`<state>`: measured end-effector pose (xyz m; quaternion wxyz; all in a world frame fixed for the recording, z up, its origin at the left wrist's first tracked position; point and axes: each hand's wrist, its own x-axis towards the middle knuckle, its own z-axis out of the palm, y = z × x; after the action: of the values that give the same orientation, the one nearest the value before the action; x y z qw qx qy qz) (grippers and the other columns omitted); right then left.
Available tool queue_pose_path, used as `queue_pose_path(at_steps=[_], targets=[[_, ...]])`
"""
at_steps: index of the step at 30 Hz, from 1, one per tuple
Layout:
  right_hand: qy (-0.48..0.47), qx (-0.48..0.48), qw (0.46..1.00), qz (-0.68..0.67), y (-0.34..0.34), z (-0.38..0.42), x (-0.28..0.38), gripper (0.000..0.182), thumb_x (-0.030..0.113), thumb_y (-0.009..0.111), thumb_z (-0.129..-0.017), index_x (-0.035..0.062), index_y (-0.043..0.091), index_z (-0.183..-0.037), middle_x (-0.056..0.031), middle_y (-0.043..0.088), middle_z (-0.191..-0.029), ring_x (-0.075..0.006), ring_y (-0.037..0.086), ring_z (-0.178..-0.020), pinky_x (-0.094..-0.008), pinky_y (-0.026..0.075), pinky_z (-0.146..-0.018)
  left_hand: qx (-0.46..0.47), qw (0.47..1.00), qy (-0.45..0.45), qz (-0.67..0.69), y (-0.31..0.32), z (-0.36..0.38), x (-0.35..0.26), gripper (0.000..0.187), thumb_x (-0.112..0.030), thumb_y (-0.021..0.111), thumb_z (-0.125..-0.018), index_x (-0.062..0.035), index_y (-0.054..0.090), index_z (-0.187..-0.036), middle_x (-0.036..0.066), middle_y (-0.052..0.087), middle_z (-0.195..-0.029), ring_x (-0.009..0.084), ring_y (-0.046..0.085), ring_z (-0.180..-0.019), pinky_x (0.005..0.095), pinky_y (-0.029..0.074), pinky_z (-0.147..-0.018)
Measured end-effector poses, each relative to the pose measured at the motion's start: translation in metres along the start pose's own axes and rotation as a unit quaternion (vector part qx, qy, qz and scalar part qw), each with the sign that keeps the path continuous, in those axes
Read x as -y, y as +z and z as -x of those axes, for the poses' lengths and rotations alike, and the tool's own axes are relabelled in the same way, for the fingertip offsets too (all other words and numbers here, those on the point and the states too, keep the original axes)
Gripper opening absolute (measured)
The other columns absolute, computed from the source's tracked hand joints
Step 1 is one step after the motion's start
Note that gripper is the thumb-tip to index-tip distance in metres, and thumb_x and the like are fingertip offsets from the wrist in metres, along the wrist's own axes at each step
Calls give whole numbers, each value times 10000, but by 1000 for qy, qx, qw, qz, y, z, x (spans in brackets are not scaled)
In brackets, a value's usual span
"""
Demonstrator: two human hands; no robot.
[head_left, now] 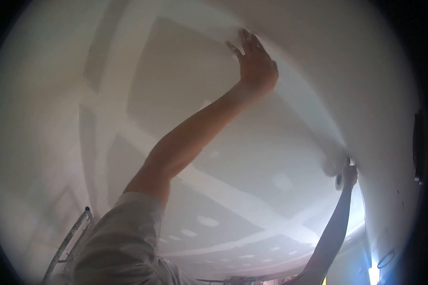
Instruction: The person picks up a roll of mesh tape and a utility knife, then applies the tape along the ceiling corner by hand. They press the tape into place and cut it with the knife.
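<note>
My left hand (257, 61) is raised at the top middle, its fingers apart and pressed on the seam where the ceiling panels (185, 80) meet the wall (361, 85). Farther along the same seam, at the right, my right hand (350, 175) is small in view and closed, reaching up into the corner. Beside it is a roll of tape (339, 181), which seems to be held in that hand. The fingertips of my right hand are too small to make out clearly.
A metal ladder or scaffold frame (71, 240) stands at the lower left. Pale joint bands and patches (207, 221) mark the ceiling. A bright light (374, 274) shines at the lower right, near a dark ring (386, 258). A dark object (418, 147) is at the right edge.
</note>
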<state>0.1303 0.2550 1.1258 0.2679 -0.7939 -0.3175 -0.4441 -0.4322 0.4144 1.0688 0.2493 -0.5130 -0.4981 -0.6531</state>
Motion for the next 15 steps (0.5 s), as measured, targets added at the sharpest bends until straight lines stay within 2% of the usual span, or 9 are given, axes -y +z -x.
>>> queue_pose_path(at_steps=[1, 3, 5, 8, 11, 13, 15], targets=[[11, 47, 998, 27, 3, -7, -2, 904, 811, 344, -905, -4, 691, -1081, -269, 697, -1099, -454, 662, -1053, -551, 510, -907, 20, 999, 19, 36, 1, 4, -3, 790, -315, 528, -936, 256, 273, -1419, 451, 209, -1517, 582, 128, -1455, 812, 160, -1048], [2, 33, 999, 34, 14, -15, -8, 891, 792, 338, -920, -7, 691, -1100, -274, 696, -1095, -455, 664, -1045, -555, 513, -903, 26, 999, 32, 29, -1, 10, -15, 792, -322, 531, -936, 249, 277, -1422, 451, 218, -1512, 585, 137, -1452, 802, 159, -1060], [14, 58, 998, 37, -1, -5, 4, 872, 776, 345, -926, 6, 673, -1170, -273, 686, -1138, -448, 662, -1061, -555, 508, -920, 12, 998, 51, 35, 5, 19, -29, 773, -306, 533, -928, 250, 302, -1414, 471, 223, -1496, 598, 143, -1446, 790, 151, -1075], [-50, 61, 995, 55, -1, -5, -2, 901, 795, 335, -915, 12, 651, -1226, -269, 677, -1178, -443, 654, -1091, -552, 498, -946, 21, 996, 86, 31, 4, 44, -76, 764, -309, 530, -924, 258, 331, -1395, 495, 224, -1479, 624, 149, -1430, 766, 150, -1097], [29, 72, 997, 6, -11, 2, 5, 952, 821, 325, -898, 15, 589, -1331, -268, 644, -1258, -438, 632, -1148, -539, 492, -969, 44, 994, 86, 46, 3, 59, -122, 761, -323, 520, -926, 258, 350, -1387, 508, 219, -1473, 645, 158, -1415, 750, 156, -1109], [13, 53, 998, 19, -19, 8, 8, 995, 823, 319, -897, -35, 572, -1334, -312, 642, -1221, -442, 618, -1171, -525, 479, -1010, 58, 994, 80, 51, 10, 68, -150, 779, -345, 511, -932, 259, 339, -1393, 518, 216, -1465, 665, 162, -1401, 734, 168, -1118], [12, 47, 999, -4, -19, 9, 8, 1012, 836, 334, -882, -28, 554, -1361, -302, 631, -1254, -431, 608, -1193, -516, 481, -1013, 76, 993, 87, 37, 7, 79, -170, 753, -320, 500, -935, 254, 343, -1396, 513, 230, -1465, 649, 171, -1410, 731, 172, -1119]])
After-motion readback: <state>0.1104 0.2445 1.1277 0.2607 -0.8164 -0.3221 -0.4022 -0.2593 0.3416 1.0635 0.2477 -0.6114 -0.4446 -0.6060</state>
